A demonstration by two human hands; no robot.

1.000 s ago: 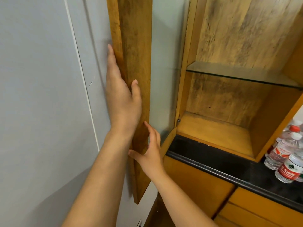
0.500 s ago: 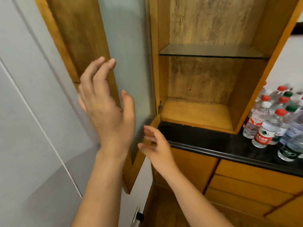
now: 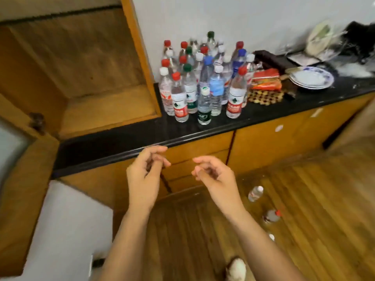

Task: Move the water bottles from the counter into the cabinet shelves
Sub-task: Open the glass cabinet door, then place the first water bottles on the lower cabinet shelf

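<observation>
Several clear plastic water bottles [image 3: 205, 82] with red, green, white and blue caps stand bunched on the black counter [image 3: 129, 136], just right of the wooden cabinet [image 3: 85, 82]. The cabinet stands open, its bottom shelf [image 3: 105, 110] bare, its door [image 3: 22, 179] swung out at the left. My left hand [image 3: 147, 169] and my right hand [image 3: 213, 173] hover side by side below the counter's front edge, fingers loosely curled, holding nothing. Both are well short of the bottles.
Stacked plates [image 3: 310, 78], red packets [image 3: 265, 80] and a woven mat [image 3: 263, 96] lie on the counter right of the bottles, with bags [image 3: 332, 37] behind. A small bottle [image 3: 255, 193] and other bits lie on the wooden floor. Drawers [image 3: 194, 159] sit under the counter.
My hands have let go of the cabinet door and dropped in front of the counter. My view has swung right and down, bringing the bottle cluster into full view.
</observation>
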